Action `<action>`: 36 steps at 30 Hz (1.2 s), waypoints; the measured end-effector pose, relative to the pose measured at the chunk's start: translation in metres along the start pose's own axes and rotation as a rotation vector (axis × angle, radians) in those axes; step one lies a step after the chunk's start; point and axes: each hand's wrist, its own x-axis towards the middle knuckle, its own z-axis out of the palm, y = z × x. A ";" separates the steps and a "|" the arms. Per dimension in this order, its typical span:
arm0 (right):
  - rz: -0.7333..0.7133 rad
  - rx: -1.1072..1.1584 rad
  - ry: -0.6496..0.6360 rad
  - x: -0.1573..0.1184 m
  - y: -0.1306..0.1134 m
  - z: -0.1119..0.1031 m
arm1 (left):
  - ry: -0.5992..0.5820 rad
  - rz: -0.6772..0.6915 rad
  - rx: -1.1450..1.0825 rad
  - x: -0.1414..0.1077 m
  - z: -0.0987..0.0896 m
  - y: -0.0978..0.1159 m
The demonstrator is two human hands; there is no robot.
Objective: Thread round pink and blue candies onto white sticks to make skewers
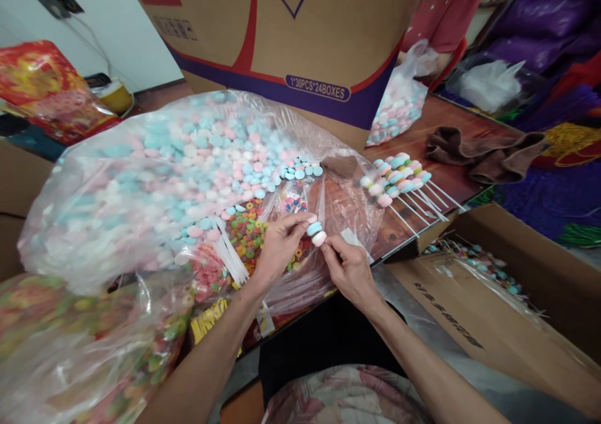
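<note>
Short row of pastel pink, blue and white puffy sweets (pixel 314 229) was in mid-air between both hands, above loose red, orange and green ring-shaped sweets (pixel 246 223). Left hand (pixel 282 241) had a narrow pinch at the far pink end; right hand (pixel 350 267) had thumb and forefinger closed on the near white-and-pink piece. Couldn't make out a stick inside the row from where I stood; fingers covered the ends. My read: threading step, so it called for light pinches, centres lined up, and a straight push along the axis. Hard squeezing risked denting the pieces, a tilted push risked tearing one or jabbing a fingertip. Bundle of thin white sticks (pixel 232 252) lay beside the left forearm, handy. Stick skewers of pastel sweets (pixel 399 173) lay side by side on the brown wood-patterned tabletop (pixel 434 114) to the right: decent spacing reference, pieces snug, bare handle left. Big clear plastic bag of pastel sweets (pixel 154 180) sat beyond the left hand, so elbows needed care around its loose film.
</note>
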 end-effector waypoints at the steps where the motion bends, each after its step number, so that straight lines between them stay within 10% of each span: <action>1: 0.003 -0.004 0.006 0.000 0.000 0.000 | 0.003 -0.003 -0.010 0.000 0.001 0.000; 18: -0.134 -0.059 0.078 0.010 -0.007 0.003 | 0.270 -0.079 -0.010 0.010 -0.020 0.002; 30: -0.013 -0.449 0.623 0.048 0.060 -0.139 | 0.199 -0.229 -0.010 0.012 -0.056 0.027; 36: 0.045 -0.745 0.483 0.073 0.099 -0.148 | 0.204 -0.259 0.033 -0.003 -0.071 0.024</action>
